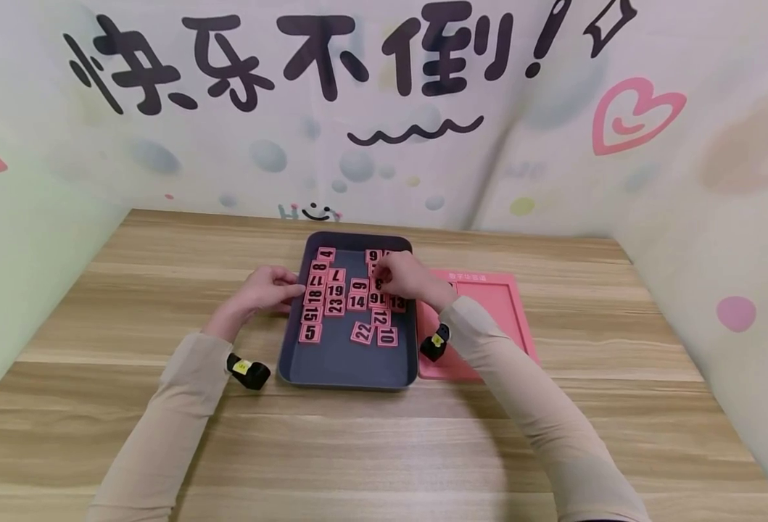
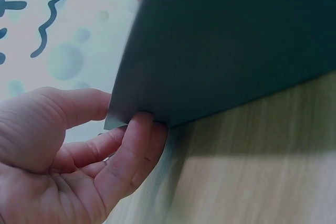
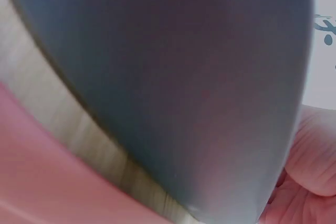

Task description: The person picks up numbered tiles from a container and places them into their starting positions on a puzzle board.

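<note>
A dark blue-grey tray (image 1: 347,362) holds several pink number tiles, among them a 5 tile (image 1: 310,333) and a tilted 22 tile (image 1: 361,332). At its left side, my left hand (image 1: 269,288) grips the rim, thumb at the edge and fingers against the outer wall (image 2: 210,51) in the left wrist view. My right hand (image 1: 405,275) reaches over the right side, fingertips bent down among the tiles close to a 16 tile (image 1: 378,299). I cannot tell whether they pinch a tile. In the right wrist view, the tray wall hides the fingertips of that hand (image 3: 312,166).
Right of the tray lies a pink puzzle frame (image 1: 504,312), partly under my right forearm. Both rest on a wood-grain table (image 1: 357,464). A white backdrop (image 1: 227,159) with black lettering stands behind, and pale walls flank the table.
</note>
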The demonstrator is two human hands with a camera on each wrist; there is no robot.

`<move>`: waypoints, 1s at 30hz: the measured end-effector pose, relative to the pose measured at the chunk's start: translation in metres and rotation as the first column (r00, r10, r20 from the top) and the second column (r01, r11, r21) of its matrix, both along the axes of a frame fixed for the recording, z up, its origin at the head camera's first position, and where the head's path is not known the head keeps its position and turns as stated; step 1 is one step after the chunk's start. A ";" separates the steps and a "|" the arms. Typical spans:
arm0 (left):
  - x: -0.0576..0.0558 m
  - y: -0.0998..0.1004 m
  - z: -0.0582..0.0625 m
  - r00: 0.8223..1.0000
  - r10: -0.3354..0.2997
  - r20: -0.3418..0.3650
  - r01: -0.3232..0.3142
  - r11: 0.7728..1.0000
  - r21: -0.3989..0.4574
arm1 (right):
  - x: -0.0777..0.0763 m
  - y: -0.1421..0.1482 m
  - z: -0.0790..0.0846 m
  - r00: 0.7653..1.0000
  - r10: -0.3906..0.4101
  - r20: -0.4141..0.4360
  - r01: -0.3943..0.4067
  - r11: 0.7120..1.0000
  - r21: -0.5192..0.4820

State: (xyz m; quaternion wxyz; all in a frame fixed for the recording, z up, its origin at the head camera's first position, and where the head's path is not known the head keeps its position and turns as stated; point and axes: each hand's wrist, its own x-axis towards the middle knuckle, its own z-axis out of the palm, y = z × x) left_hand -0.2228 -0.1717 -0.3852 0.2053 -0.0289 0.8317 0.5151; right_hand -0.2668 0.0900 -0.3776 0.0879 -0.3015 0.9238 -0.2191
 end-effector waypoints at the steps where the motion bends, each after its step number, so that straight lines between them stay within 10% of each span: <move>1: 0.000 0.000 0.000 1.000 -0.001 0.000 0.001 1.000 0.000 | 0.000 0.000 0.000 1.000 0.005 -0.004 -0.005 1.000 -0.004; 30: 0.001 0.000 0.001 1.000 -0.002 0.002 0.002 1.000 0.003 | 0.003 -0.005 -0.002 1.000 -0.026 0.013 0.025 0.994 0.106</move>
